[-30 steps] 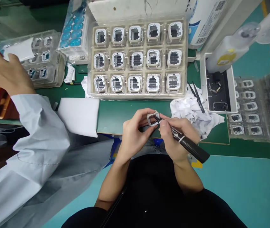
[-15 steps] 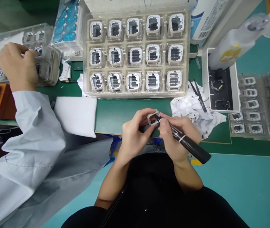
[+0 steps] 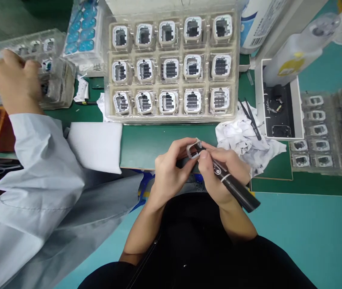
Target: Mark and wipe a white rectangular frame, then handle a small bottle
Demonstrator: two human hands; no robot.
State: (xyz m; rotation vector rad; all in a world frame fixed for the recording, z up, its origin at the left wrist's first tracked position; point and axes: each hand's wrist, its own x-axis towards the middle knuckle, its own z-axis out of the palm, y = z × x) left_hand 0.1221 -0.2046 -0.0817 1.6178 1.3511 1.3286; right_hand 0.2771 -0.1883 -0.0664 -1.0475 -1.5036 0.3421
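Left hand (image 3: 167, 172) pinches small white frame part (image 3: 193, 150) by outer edges, grip closed on it, held above near edge of counter (image 3: 159, 140). Right hand (image 3: 219, 172) grip wrapped around black pen tool (image 3: 229, 182), tip touching frame. Frame looks light, rigid thin plastic, likely fragile; best held by rim, not center. Tray (image 3: 171, 118) of similar parts far. Crumpled cloth (image 3: 246, 140) right, tweezers (image 3: 251, 120) on it. Co-worker's hand (image 3: 11, 82) far left on another tray (image 3: 56, 86).
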